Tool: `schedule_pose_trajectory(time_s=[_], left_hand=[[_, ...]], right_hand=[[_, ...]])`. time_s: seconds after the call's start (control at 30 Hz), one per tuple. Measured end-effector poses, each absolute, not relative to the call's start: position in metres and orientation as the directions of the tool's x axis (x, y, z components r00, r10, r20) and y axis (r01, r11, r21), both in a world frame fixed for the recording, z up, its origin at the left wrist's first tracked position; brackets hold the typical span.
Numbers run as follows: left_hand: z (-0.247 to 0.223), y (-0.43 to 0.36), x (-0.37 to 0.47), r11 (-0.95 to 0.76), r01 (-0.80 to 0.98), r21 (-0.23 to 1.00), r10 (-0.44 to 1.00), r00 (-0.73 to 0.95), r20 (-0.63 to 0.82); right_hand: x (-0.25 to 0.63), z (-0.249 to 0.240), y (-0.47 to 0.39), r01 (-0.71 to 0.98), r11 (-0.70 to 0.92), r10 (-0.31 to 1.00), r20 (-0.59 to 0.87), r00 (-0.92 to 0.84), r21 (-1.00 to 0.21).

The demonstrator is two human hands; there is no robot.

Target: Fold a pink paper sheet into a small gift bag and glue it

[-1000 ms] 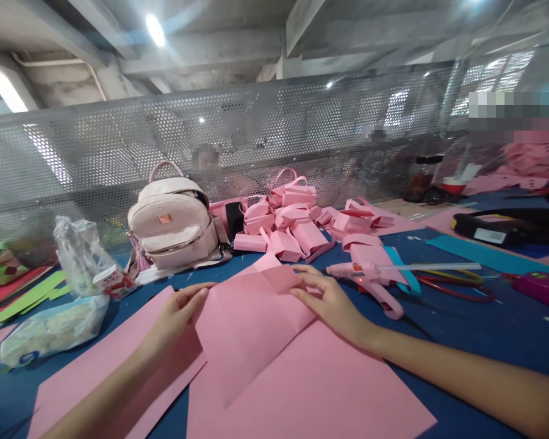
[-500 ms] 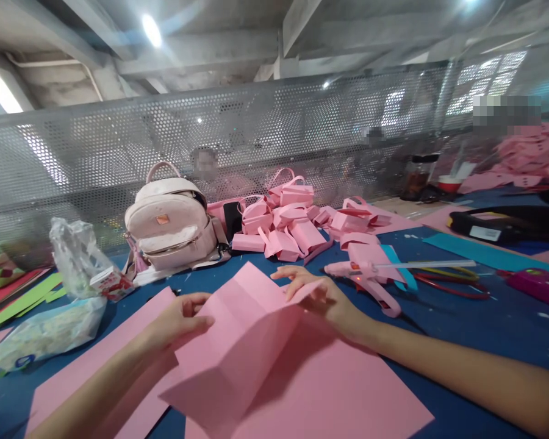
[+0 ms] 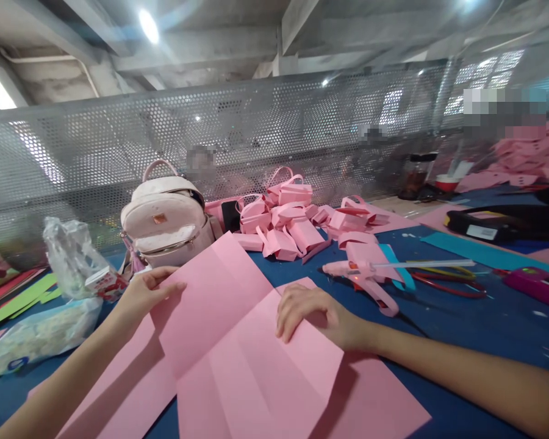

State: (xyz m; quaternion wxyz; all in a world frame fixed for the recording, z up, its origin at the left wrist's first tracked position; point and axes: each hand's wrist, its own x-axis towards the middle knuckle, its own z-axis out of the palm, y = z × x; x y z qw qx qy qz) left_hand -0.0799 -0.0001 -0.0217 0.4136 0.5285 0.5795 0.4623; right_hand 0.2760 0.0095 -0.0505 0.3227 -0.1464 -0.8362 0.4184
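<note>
A creased sheet of pink paper (image 3: pixel 256 360) is held up between my two hands, its folds partly opened out. On its left panel, my left hand (image 3: pixel 158 289) pinches the edge between thumb and fingers. My right hand (image 3: pixel 315 314) grips the right part, fingers over the front and the thumb side partly hidden behind. Beneath it lie more flat pink sheets (image 3: pixel 384 396) on the blue table (image 3: pixel 448 347). To the right of my right hand rests a pink hot glue gun (image 3: pixel 361 274) with a clear glue stick in its back.
Beyond my hands stand a pale backpack (image 3: pixel 165 213) and a pile of small pink paper bags (image 3: pixel 293 222). Plastic bags (image 3: pixel 50 335) and green paper strips (image 3: pixel 22 299) lie left. A purple tool (image 3: pixel 537 286) sits right. A perforated metal panel (image 3: pixel 256 134) closes off the back.
The pink sheet has been spread wider and turned to show its creased inner face. My left hand moved left with its edge; my right hand now curls over the right panel.
</note>
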Motion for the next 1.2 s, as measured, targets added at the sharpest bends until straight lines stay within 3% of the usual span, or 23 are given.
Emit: schedule_pose_trajectory(time_s=[0.17, 0.3, 0.37, 0.5, 0.63, 0.83, 1.03, 1.2], left_hand=[[-0.021, -0.004, -0.073, -0.006, 0.271, 0.962, 0.998, -0.066, 0.025], [-0.013, -0.014, -0.062, -0.051, 0.319, 0.946, 0.998, -0.015, 0.059], [-0.009, -0.020, -0.057, -0.101, 0.381, 0.919, 0.994, 0.002, 0.108], [-0.008, -0.029, -0.052, -0.188, 0.458, 0.869, 0.979, 0.019, 0.202], [-0.012, -0.025, -0.055, -0.212, 0.441, 0.872, 0.971, -0.006, 0.239], [-0.032, -0.006, -0.061, -0.113, 0.234, 0.966, 0.993, 0.046, 0.105], [-0.058, -0.011, -0.045, 0.019, 0.270, 0.963, 0.977, 0.201, -0.076], [-0.063, -0.016, -0.043, 0.042, 0.290, 0.956, 0.973, 0.204, -0.104]], right_hand=[[0.275, -0.060, 0.011, -0.021, 0.526, 0.604, 0.390, -0.695, -0.850], [0.272, -0.067, 0.018, 0.107, 0.605, 0.748, 0.517, -0.416, -0.789], [0.270, -0.069, 0.021, 0.159, 0.548, 0.803, 0.463, -0.376, -0.821], [0.267, -0.073, 0.021, 0.158, 0.367, 0.841, 0.254, -0.478, -0.917], [0.267, -0.078, 0.024, 0.174, 0.326, 0.851, 0.208, -0.483, -0.929], [0.270, -0.077, 0.032, 0.088, 0.274, 0.906, 0.227, -0.357, -0.958], [0.269, -0.076, 0.030, 0.001, 0.218, 0.917, 0.205, -0.342, -0.976], [0.268, -0.077, 0.028, 0.032, 0.186, 0.924, 0.164, -0.345, -0.982]])
